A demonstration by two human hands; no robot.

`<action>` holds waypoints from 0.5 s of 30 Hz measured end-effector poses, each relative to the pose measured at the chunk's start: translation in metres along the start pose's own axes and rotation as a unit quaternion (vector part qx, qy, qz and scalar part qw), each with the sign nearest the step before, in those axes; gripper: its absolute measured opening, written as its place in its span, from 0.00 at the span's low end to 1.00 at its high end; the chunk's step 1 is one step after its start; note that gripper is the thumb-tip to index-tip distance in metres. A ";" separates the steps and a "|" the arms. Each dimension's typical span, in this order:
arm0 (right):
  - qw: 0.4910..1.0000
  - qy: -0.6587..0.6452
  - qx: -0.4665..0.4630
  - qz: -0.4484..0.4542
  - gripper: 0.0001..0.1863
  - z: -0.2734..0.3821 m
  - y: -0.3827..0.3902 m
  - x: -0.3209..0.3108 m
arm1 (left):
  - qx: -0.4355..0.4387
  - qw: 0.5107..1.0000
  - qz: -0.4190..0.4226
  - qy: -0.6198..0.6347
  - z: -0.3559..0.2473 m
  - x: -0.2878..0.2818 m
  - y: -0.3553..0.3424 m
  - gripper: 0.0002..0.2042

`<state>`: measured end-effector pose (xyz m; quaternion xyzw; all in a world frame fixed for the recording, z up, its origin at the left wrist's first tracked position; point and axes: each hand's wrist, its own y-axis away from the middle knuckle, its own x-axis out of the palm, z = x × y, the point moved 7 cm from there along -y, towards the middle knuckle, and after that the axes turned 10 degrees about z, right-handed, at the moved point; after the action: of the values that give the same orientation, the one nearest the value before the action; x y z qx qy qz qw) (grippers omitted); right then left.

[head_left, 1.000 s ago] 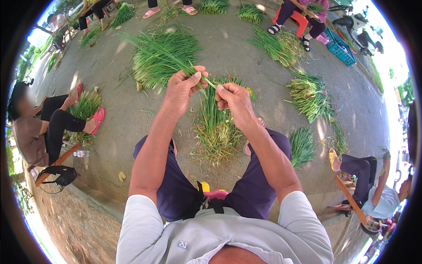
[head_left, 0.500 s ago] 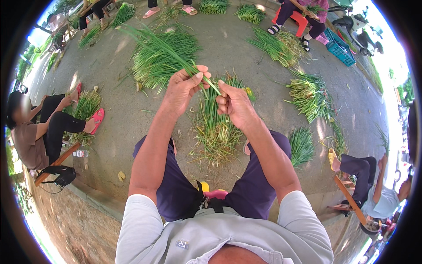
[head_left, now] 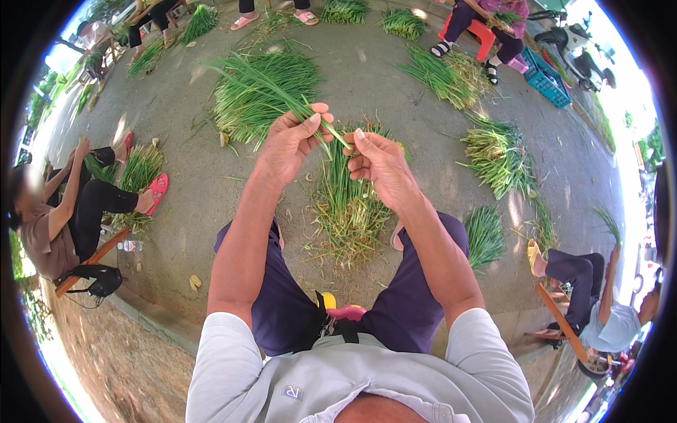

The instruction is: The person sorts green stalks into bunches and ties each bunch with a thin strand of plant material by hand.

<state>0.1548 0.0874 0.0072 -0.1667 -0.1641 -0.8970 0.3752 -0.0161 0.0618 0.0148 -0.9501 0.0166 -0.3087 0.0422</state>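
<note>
A few long garlic chives [head_left: 276, 96] slant up and to the left from my left hand [head_left: 290, 144], which is closed around them in a thumb-and-finger pinch. Their pale lower ends reach across to my right hand [head_left: 386, 168]. There the thumb and forefinger are closed on the tip of a stalk, with the other fingers curled. Below both hands, between my feet, lies a pile of chives [head_left: 347, 204] mixed with straw-coloured dry leaves. Just beyond my left hand a broad heap of green chives [head_left: 261, 95] spreads over the ground.
More chive bundles [head_left: 497, 155] lie to the right. A seated person [head_left: 60, 211] works at the left, another [head_left: 610, 303] at the right, and others farther off. A blue crate [head_left: 544, 79] stands at the far right, near a red stool [head_left: 482, 41]. A bottle [head_left: 130, 246] lies at the left.
The chives in my left hand have swung slightly, and my right fingers have shifted a little along the stalk end. The person at the left has raised their hands.
</note>
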 end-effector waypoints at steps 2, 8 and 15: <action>1.000 0.003 0.006 0.004 0.17 0.002 0.001 0.004 | -0.014 1.000 0.008 -0.006 0.001 0.004 0.001 0.12; 0.999 0.043 -0.005 0.017 0.15 0.000 -0.001 0.003 | -0.037 0.999 0.033 -0.011 0.004 0.010 0.001 0.13; 0.995 0.078 -0.064 -0.023 0.15 0.004 -0.004 -0.008 | -0.063 0.997 0.034 -0.015 0.006 0.012 0.002 0.13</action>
<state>0.1579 0.0969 0.0065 -0.1166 -0.0802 -0.9244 0.3541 -0.0032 0.0593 0.0169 -0.9541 0.0683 -0.2914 -0.0073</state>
